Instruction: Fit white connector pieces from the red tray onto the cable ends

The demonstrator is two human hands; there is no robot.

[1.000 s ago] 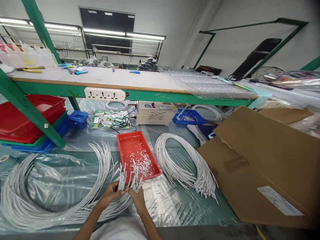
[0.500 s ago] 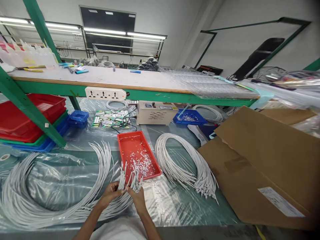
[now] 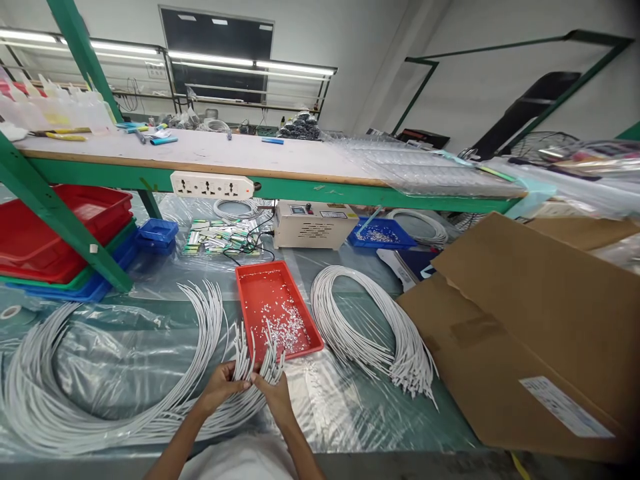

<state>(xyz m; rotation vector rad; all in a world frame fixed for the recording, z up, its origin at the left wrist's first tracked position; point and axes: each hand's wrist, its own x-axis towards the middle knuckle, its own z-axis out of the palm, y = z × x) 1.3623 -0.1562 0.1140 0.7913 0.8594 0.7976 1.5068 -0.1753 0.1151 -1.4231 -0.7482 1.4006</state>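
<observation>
My left hand (image 3: 223, 385) is closed round a group of thin white cables, their cut ends sticking up past the fingers. Close beside it, my right hand (image 3: 273, 393) grips another group of the same cables, thumb near the left thumb. The white cables (image 3: 115, 427) run from both hands in a big loop across the left of the table. Just beyond the fingertips lies a red tray (image 3: 260, 287) with many small white and silvery bits in it. To its right rests a second coil of white cables (image 3: 345, 320), its ends fanned toward me.
A large cardboard box (image 3: 540, 333) stands at the right. Behind the tray are a beige machine (image 3: 315, 227), a blue tray (image 3: 383, 233) and a bag of small green-and-white parts (image 3: 220, 237). Stacked red trays (image 3: 65, 233) sit at left, below a green-framed shelf (image 3: 300, 190).
Both hands stay almost in place. The cable ends in the left hand have shifted slightly, and one or more strands now lean toward the right hand. The view has moved a little.
</observation>
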